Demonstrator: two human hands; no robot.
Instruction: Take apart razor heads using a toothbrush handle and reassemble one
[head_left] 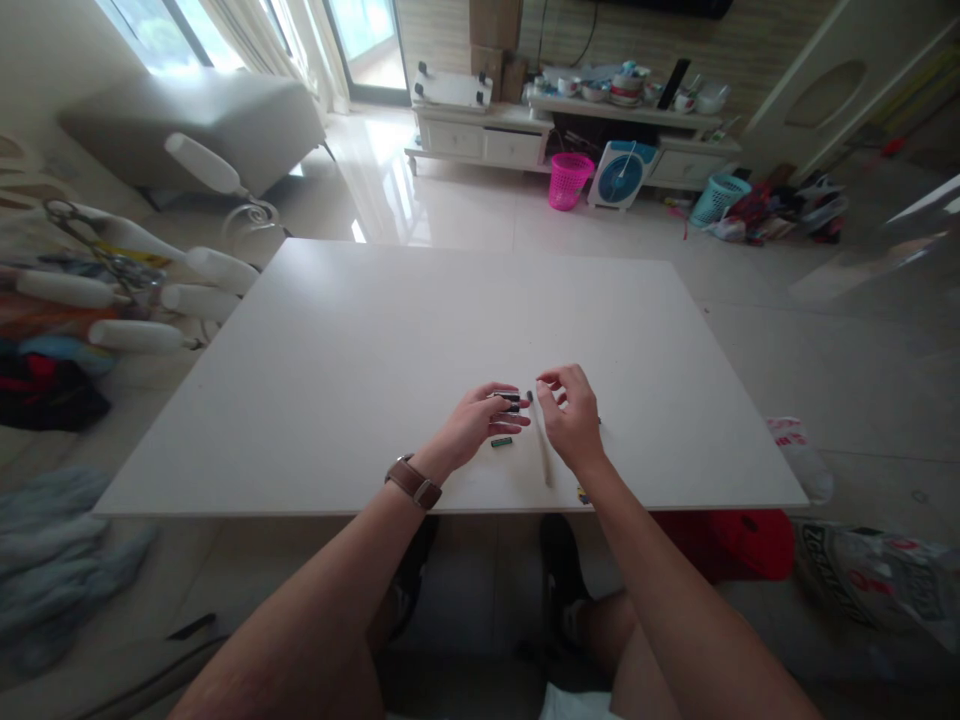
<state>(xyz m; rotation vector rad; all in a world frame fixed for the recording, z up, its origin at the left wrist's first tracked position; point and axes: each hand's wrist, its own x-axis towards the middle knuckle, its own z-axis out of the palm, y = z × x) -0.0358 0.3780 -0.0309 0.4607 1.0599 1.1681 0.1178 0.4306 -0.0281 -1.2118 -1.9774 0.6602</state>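
My left hand (pixel 480 418), with a watch (pixel 413 482) on its wrist, holds a small black object (pixel 509 402) under the thumb. The other fingers stretch out past it. My right hand (pixel 571 412) is just to the right, its thumb and forefinger curled close together in a pinch. Whatever lies between those fingertips is too small to make out. A thin pale stick (pixel 544 452) with a dark end lies on the table between the hands. Below my left fingers is a small dark-green cylindrical piece (pixel 502 441). A tiny yellow and dark piece (pixel 583 495) sits near the table's front edge, beside my right forearm.
The white table (pixel 420 320) spans the middle of the view. White padded chair parts (pixel 217 268) stand by its left edge. Beyond it are a pink basket (pixel 570 182), a blue fan (pixel 622 175) and a low cabinet (pixel 480 140). A red stool (pixel 750 545) is under the right front.
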